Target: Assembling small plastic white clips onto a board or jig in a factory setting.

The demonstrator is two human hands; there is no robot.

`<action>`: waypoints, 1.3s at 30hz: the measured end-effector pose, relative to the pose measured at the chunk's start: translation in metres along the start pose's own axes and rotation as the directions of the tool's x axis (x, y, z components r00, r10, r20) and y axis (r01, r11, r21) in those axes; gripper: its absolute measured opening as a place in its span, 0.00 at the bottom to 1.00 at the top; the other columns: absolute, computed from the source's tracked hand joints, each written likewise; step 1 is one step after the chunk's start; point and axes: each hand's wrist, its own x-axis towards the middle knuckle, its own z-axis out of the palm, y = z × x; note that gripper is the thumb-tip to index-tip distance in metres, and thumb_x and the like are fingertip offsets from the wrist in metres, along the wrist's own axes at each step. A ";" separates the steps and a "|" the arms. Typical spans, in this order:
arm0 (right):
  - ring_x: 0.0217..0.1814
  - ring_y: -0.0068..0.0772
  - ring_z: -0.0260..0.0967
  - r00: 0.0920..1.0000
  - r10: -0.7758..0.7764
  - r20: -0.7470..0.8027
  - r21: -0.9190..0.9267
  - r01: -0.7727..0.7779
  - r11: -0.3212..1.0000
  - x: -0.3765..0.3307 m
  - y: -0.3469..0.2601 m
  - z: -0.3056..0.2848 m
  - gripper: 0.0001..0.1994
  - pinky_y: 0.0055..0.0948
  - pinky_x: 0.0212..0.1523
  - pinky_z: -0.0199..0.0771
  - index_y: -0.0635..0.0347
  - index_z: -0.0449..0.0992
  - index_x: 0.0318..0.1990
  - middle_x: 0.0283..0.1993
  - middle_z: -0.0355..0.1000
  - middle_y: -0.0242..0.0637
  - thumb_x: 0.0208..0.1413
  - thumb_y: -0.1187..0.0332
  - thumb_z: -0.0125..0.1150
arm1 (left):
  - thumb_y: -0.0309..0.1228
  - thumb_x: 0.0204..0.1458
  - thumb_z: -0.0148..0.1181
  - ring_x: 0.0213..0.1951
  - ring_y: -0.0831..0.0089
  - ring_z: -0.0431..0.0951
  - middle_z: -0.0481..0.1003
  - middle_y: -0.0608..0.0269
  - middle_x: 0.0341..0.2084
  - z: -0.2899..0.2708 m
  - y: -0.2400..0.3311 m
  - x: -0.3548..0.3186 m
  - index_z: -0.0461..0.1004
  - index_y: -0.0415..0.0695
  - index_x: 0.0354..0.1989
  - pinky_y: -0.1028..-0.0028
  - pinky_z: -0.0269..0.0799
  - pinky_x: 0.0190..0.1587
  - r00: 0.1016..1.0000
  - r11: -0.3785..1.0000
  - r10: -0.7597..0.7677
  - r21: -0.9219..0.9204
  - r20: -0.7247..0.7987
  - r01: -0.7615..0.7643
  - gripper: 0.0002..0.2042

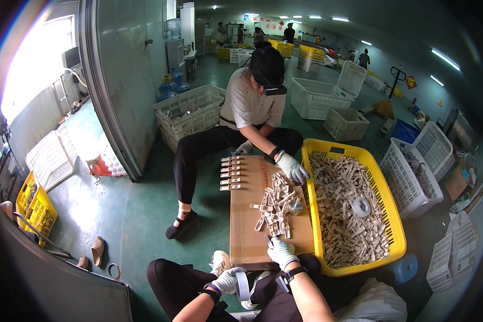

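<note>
Seated at a brown cardboard carton (247,228), gripping a pale roll (243,287), apparently of tape, in the gloved left hand (226,281) at the near edge, and reaching with the gloved right hand (282,253) to the near end of a heap of beige clips (275,198), apparently pinching a slim dark thing (270,240) too small to identify. Best handled, most likely, by holding the roll low and clear of the heap, taking loose clips from the outer edge rather than digging into the middle, and leaving undisturbed the neat row of clips (231,174) at the carton's far left edge. Worth minding, too: a co-worker's gloved hand (292,167) across the carton, lowered near the rim of a yellow basket (397,241). Packed with more clips just right of the carton, with a white ring (356,206) lying on top. Set on a green floor (145,214) in a long workshop, among white crates (312,99), beneath ceiling lights (445,59), with a metal door (124,80) to the left.
</note>
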 end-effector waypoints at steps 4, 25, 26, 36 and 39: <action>0.43 0.51 0.76 0.999 -0.033 0.004 -0.001 0.033 0.999 0.004 0.010 0.008 0.14 0.49 0.44 0.72 0.49 0.71 0.44 0.39 0.78 0.44 0.50 0.60 0.56 | 0.31 0.55 0.58 0.30 0.66 0.76 0.77 0.64 0.27 0.004 -0.001 0.001 0.77 0.43 0.39 0.65 0.71 0.40 1.000 1.000 0.005 0.028 -0.004 -0.005 0.07; 0.41 0.50 0.76 0.998 -0.062 -0.009 -0.131 0.060 0.989 0.006 0.003 0.017 0.13 0.49 0.43 0.72 0.45 0.70 0.45 0.37 0.78 0.42 0.51 0.60 0.54 | 0.29 0.55 0.58 0.38 0.70 0.76 0.78 0.66 0.33 -0.009 -0.001 0.005 0.77 0.45 0.44 0.68 0.70 0.47 0.997 0.987 0.072 0.144 -0.020 -0.068 0.09; 0.41 0.50 0.76 0.998 -0.063 -0.009 -0.132 0.061 0.989 0.005 0.002 0.017 0.13 0.49 0.43 0.72 0.45 0.70 0.45 0.37 0.78 0.42 0.51 0.60 0.54 | 0.29 0.56 0.58 0.38 0.70 0.76 0.78 0.66 0.33 -0.009 -0.002 0.003 0.77 0.45 0.44 0.68 0.70 0.47 0.992 0.967 0.125 0.228 -0.021 -0.118 0.09; 0.41 0.50 0.76 0.994 -0.100 -0.043 -0.133 0.093 0.987 0.002 -0.001 0.023 0.13 0.50 0.42 0.73 0.47 0.71 0.45 0.38 0.78 0.44 0.50 0.61 0.55 | 0.33 0.55 0.58 0.28 0.72 0.74 0.75 0.69 0.23 -0.006 0.000 -0.004 0.78 0.46 0.38 0.71 0.69 0.37 0.999 0.999 -0.037 -0.021 -0.007 0.037 0.07; 0.38 0.50 0.75 0.989 -0.120 -0.087 -0.192 0.102 0.976 0.002 0.017 0.028 0.13 0.51 0.39 0.72 0.47 0.68 0.45 0.35 0.77 0.42 0.51 0.61 0.52 | 0.33 0.55 0.59 0.27 0.71 0.74 0.75 0.68 0.21 0.022 -0.001 -0.005 0.78 0.44 0.35 0.71 0.69 0.37 0.998 0.994 0.028 0.108 -0.053 -0.023 0.07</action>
